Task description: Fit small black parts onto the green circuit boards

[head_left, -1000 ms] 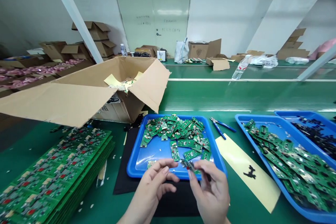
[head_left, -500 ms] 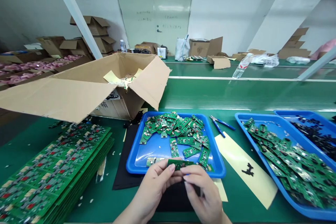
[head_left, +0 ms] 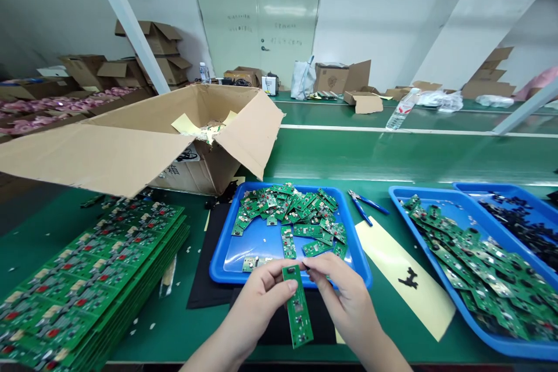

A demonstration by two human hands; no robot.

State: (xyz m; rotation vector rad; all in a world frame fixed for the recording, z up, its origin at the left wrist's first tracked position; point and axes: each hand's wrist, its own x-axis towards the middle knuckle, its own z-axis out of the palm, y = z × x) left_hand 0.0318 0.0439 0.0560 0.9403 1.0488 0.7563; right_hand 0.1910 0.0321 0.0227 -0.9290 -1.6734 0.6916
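Observation:
My left hand (head_left: 265, 296) grips a narrow green circuit board (head_left: 298, 308) between thumb and fingers, its long side running down toward me and its component face up. Close by its top end, my right hand (head_left: 342, 290) is closed in a pinch; a tiny dark bit shows at the fingertips, too small to name. Just beyond both hands is a blue tray (head_left: 224, 253) with a heap of similar small boards (head_left: 300, 209). A black mat (head_left: 200, 288) lies partly under the tray and below my hands.
Stacked board panels (head_left: 91, 279) stand at the left, before an open cardboard box (head_left: 209, 168). Blue-handled cutters (head_left: 366, 203) and yellow paper (head_left: 399, 267) with black pieces (head_left: 408, 278) lie right of the tray. Farther right are a tray of boards (head_left: 479, 273) and a tray of black parts (head_left: 518, 215).
The board in my left hand has swung from lying crosswise to pointing lengthwise toward me, its component face now visible. My right hand has shifted slightly up, off the board's end.

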